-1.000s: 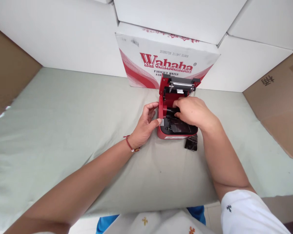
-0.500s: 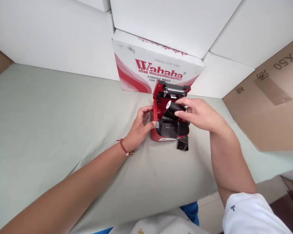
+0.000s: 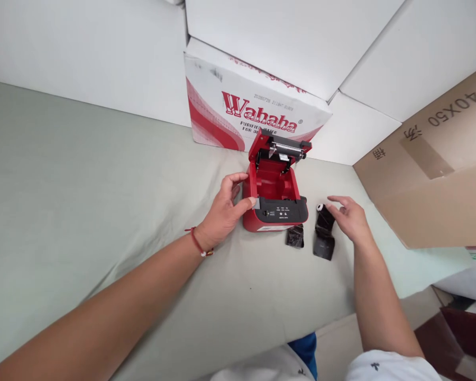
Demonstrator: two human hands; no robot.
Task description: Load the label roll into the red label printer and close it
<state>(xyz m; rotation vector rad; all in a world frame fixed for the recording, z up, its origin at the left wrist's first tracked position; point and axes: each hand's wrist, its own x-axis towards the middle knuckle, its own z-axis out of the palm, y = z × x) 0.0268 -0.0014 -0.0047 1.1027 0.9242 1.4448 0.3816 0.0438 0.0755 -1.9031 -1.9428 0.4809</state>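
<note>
A red thermal printer (image 3: 250, 217) with a black front panel stands on the cloth, its lid (image 3: 280, 145) raised and its red paper bay bare. My left hand (image 3: 225, 209) grips its left side, with the thumb on a grey tab at the front corner and the fingers along the wall. Right of the printer lies a black paper roll (image 3: 324, 218) with a white core, its loose end trailing towards me. My right hand (image 3: 351, 218) is at the roll's right end, fingers apart; whether a fingertip still touches it is unclear. A crumpled black piece (image 3: 294, 236) lies between printer and roll.
Behind the printer stands a white and red Wahaha carton (image 3: 257, 100), close to the raised lid. White boxes (image 3: 83, 58) line the back. A brown cardboard box (image 3: 432, 174) is at the right. Pale green cloth (image 3: 143, 174) covers the surface.
My right hand has lifted the black roll out of the printer bay and set it down on the cloth to the right. My left hand has stayed on the printer.
</note>
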